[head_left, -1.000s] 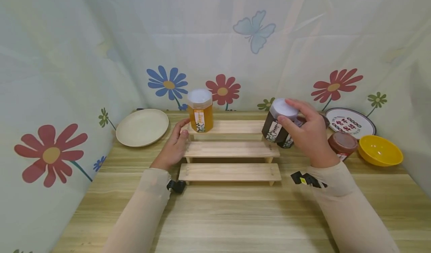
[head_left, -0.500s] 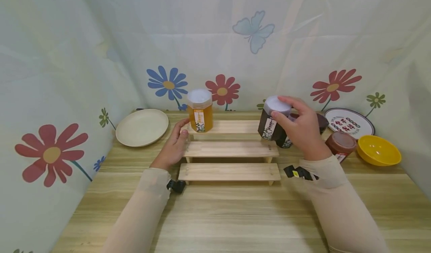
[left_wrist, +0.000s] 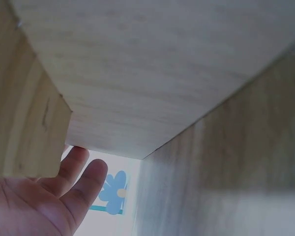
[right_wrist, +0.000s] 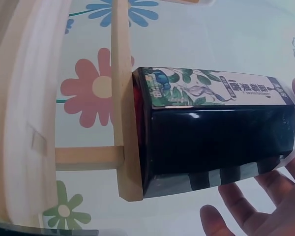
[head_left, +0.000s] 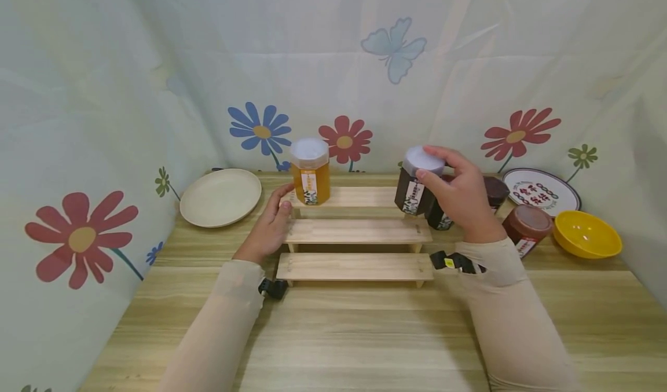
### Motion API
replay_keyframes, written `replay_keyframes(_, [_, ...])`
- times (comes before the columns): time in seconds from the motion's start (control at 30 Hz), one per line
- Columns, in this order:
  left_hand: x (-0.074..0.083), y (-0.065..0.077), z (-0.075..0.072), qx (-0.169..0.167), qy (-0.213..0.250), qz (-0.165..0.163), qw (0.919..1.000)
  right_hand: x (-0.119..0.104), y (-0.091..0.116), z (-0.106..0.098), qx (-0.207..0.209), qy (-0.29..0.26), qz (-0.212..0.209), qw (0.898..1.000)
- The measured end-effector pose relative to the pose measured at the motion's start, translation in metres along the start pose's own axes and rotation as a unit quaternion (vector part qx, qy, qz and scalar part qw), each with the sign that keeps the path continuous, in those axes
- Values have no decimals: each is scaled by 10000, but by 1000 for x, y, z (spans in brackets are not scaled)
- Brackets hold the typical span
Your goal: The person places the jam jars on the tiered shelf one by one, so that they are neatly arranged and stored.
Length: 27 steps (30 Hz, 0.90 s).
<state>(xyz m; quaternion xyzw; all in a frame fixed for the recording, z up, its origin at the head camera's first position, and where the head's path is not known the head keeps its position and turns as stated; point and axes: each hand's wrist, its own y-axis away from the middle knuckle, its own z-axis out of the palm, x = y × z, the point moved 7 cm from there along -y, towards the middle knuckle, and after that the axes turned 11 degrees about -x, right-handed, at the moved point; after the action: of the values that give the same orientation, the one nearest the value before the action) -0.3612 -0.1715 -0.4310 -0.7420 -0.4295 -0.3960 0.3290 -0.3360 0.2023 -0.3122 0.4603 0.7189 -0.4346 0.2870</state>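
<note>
A stepped wooden display rack [head_left: 354, 231] with three tiers stands on the table. My left hand [head_left: 270, 230] holds the left end of its top tier, thumb in front and fingers behind; in the left wrist view, fingers [left_wrist: 86, 179] reach up beside the wood. An amber honey jar [head_left: 312, 178] with a white lid stands upright at that tier's left end. My right hand [head_left: 461, 198] grips a dark jar [head_left: 411, 192] by its white lid, at the tier's right end. In the right wrist view, the dark jar's base [right_wrist: 143, 137] meets the board, seemingly touching.
Behind and beside the right hand are other dark jars [head_left: 495, 190], partly hidden. A reddish-brown jar [head_left: 528, 224], a yellow bowl [head_left: 589, 235] and a patterned plate [head_left: 542, 190] sit on the right. A cream plate [head_left: 220, 198] lies back left. Flowered curtain [head_left: 312, 44] encloses the table.
My right hand has carried the dark jar a little to the left, over the top tier's right end, and the jar has become more upright. My left hand has stayed in place.
</note>
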Motion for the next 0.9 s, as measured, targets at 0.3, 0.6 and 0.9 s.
replay_keyframes(0.3, [0, 0, 0, 11, 29, 30, 10000, 0, 2, 4, -39, -232, 42, 9997])
replay_keyframes(0.6, [-1, 0, 0, 15, -36, 33, 10000, -3, 6, 3, 62, -147, 44, 9999])
replay_keyframes(0.9, [0, 1, 1, 30, 82, -39, 10000, -12, 14, -12, 472, 276, 375, 9978])
